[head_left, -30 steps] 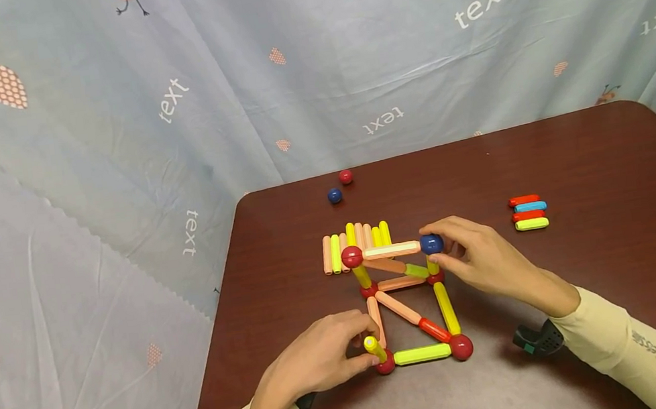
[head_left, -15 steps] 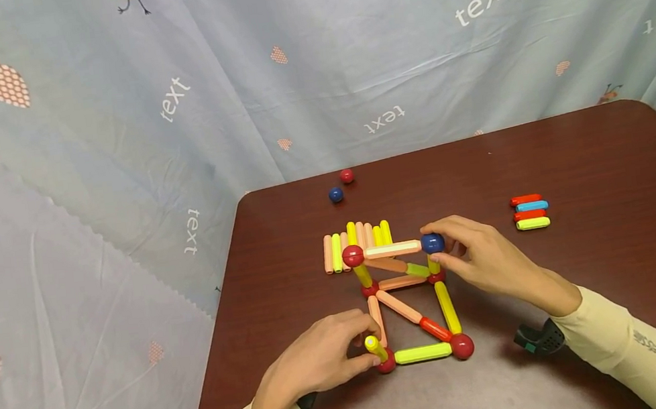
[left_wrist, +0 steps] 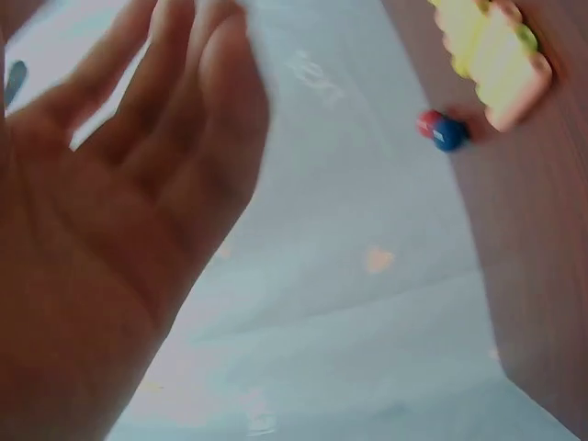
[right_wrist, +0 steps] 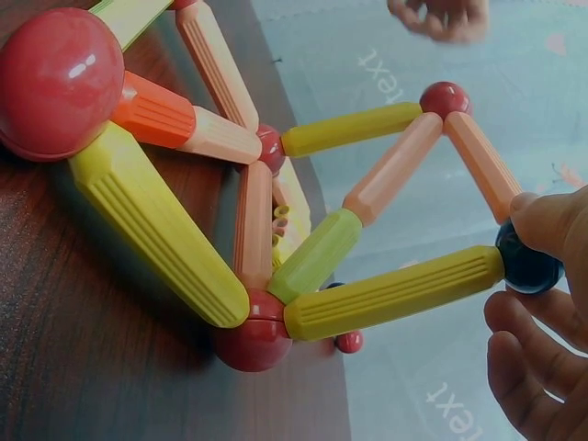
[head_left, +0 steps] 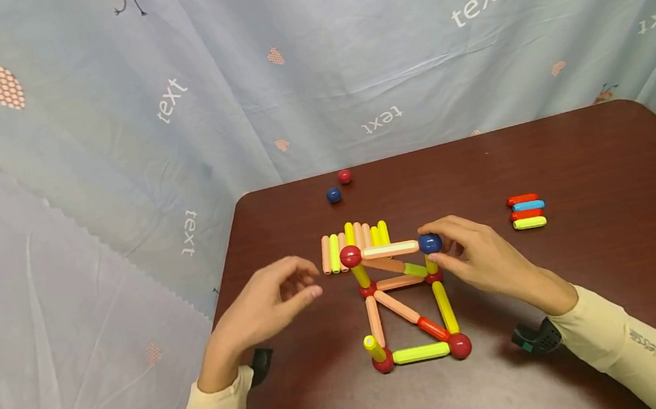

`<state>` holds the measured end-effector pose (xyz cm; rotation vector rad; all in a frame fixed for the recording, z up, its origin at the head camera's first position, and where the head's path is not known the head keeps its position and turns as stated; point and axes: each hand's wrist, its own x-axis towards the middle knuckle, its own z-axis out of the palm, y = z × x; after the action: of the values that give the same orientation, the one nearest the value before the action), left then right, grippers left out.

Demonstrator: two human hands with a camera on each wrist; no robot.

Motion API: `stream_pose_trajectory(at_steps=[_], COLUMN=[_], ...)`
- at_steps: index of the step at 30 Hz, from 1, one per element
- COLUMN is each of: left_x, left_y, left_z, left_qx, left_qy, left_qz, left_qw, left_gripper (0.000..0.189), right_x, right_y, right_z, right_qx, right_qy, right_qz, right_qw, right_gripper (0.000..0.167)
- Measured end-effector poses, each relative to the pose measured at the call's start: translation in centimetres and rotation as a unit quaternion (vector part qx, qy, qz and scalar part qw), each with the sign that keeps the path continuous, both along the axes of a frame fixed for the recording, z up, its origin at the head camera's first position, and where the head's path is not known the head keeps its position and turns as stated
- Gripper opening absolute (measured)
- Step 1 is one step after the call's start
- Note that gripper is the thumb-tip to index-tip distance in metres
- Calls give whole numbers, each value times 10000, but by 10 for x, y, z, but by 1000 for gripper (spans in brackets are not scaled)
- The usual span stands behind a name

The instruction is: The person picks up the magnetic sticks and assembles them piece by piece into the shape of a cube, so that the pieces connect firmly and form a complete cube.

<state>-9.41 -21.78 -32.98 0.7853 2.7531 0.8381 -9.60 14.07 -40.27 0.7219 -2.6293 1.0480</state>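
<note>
A frame of coloured rods and balls stands on the table. Its base is a square of rods with red balls (head_left: 460,346) at the corners and a peach-and-red diagonal (head_left: 398,307). At the back, two yellow uprights carry a peach top rod (head_left: 390,250) between a red ball (head_left: 351,256) and a blue ball (head_left: 430,243). My right hand (head_left: 486,260) pinches that blue ball between thumb and fingers. A yellow rod (head_left: 373,346) stands alone on the front left ball. My left hand (head_left: 272,302) is in the air left of the frame, fingers loosely bent, holding nothing.
Behind the frame lies a row of peach and yellow rods (head_left: 334,254). A loose blue ball (head_left: 334,195) and red ball (head_left: 344,176) sit near the far edge. Several short rods (head_left: 528,215) lie at the right. A patterned curtain (head_left: 288,67) hangs behind the table.
My left hand has let go of the front left corner by the yellow upright rod and moved up and left. My right hand stays on the blue ball.
</note>
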Motion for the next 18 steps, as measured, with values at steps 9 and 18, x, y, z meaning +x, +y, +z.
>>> stream_pose_trajectory(at_steps=[9,18], left_x=[-104,-175], left_y=[11,33], left_z=[-22,-55], left_qx=[-693,-1714], left_qy=[283,91], left_qz=[703,1147], left_qw=[9947,9785], left_gripper=[30,43], right_x=[1,1], right_y=[1,-1], right_z=[-8,-3], right_qx=[-142,-119], right_qy=[117,89], right_qz=[-60,-10], right_qw=[9998,9999], right_gripper=[44,46])
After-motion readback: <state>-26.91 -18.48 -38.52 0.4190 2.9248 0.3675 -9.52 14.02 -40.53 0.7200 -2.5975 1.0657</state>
